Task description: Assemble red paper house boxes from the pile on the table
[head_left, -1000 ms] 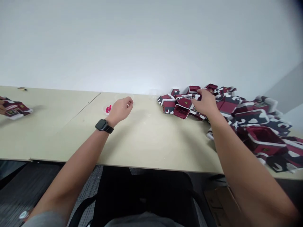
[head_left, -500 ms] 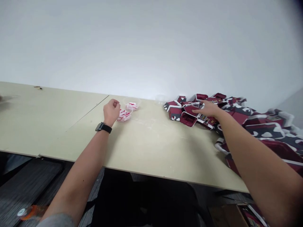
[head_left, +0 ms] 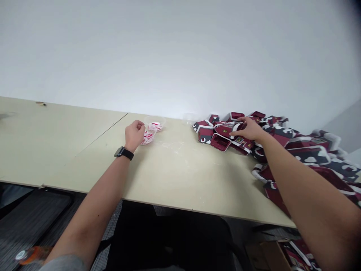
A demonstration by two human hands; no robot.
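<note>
Head camera looks down on a pale laminate surface (head_left: 180, 177), where the left hand (head_left: 134, 134) sits curled closed just beside a clear plastic cup (head_left: 154, 123) of red-and-white paper pieces. The right hand (head_left: 249, 130), half open, lies across a heap of maroon house-shaped cardboard boxes (head_left: 221, 142), touching them without a clear grip.

- Cream laminate table (head_left: 180, 180), two boards meeting at a diagonal seam (head_left: 97, 136)
- Right: sprawling heap of maroon-and-charcoal printed card house pieces (head_left: 308, 154)
- Far middle: clear plastic tub (head_left: 155, 119), red-and-white paper pieces (head_left: 148, 139) at it
- Far left: small brown scrap (head_left: 41, 103)
</note>
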